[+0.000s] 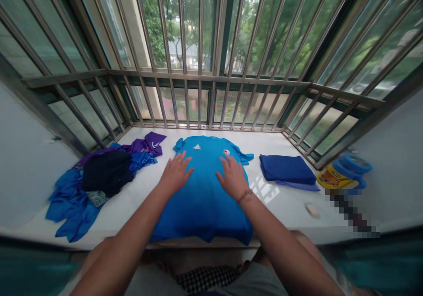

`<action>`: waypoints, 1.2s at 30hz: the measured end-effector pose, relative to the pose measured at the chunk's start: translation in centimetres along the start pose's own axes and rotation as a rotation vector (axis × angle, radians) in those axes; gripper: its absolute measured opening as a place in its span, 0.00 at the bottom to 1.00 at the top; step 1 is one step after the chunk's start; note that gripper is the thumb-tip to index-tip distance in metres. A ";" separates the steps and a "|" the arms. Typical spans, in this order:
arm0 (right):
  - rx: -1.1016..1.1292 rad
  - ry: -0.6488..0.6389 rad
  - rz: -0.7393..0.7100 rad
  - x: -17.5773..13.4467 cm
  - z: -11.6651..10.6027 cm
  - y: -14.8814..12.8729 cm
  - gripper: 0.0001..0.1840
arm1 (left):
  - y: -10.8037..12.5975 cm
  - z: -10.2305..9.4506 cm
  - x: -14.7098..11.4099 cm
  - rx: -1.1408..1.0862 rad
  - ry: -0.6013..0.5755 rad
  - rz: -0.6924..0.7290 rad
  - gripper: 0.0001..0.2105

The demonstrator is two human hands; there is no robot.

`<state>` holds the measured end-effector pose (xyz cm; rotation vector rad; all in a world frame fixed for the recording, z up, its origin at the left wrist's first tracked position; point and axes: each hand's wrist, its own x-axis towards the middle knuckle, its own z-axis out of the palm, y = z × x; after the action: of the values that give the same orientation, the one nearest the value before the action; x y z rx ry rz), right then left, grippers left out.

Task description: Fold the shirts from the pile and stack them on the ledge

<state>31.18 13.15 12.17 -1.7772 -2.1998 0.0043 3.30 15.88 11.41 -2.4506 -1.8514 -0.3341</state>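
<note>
The blue shirt (205,194) lies spread on the white ledge (287,210), hem at the near edge; it looks light, soft and perhaps slippery, best taken at hem corners or shoulders. Left hand (176,172) and right hand (234,177) are over its chest, fingers spread wide, gripping nothing. A rumpled clothes pile (107,170) sits left, folded cloth (286,169) right; beyond, metal bars (198,78) front trees (152,27).

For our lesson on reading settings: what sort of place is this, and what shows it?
Probably a bay-window ledge in a home. Windows behind metal bars wrap three sides of a white ledge. A spread blue shirt and heaped garments lie on it.
</note>
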 end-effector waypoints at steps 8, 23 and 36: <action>-0.055 -0.271 0.096 -9.6 9.3 3.6 0.39 | 0.0 10.4 -10.3 0.000 -0.149 -0.140 0.32; -0.074 -0.252 -0.032 -15.0 8.4 5.0 0.38 | 6.6 9.5 -19.5 0.048 -0.212 -0.231 0.39; -0.094 -0.157 0.067 -22.3 7.9 1.5 0.35 | 8.0 4.4 -12.4 -0.118 -0.273 -0.196 0.29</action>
<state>34.72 -6.31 -0.91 -1.9627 -2.2811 0.0581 8.34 2.70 5.34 -2.5015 -2.2512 -0.1240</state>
